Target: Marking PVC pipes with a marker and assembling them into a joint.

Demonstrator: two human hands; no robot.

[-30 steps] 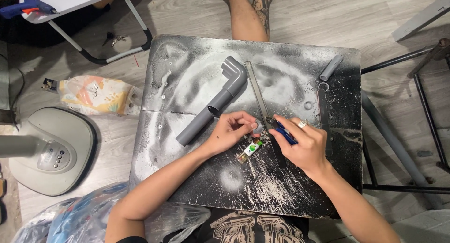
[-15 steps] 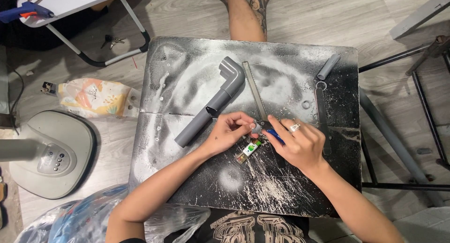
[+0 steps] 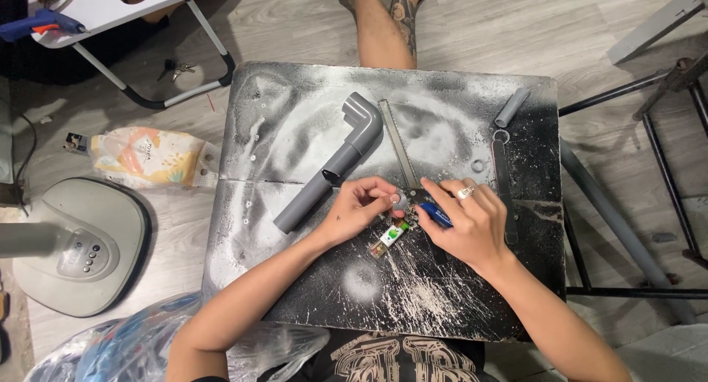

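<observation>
Left hand pinches a small grey ring between thumb and fingertips, just right of the lower end of the grey elbow pipe, while the right hand is closed around a blue pen-like tool whose tip points at that ring. For a clean result, I think the ring should be pressed flat on the dusty black board and the tool kept steady. Just below the pipe's lower end and the ring lies a small green and white tube, which should not be knocked.
</observation>
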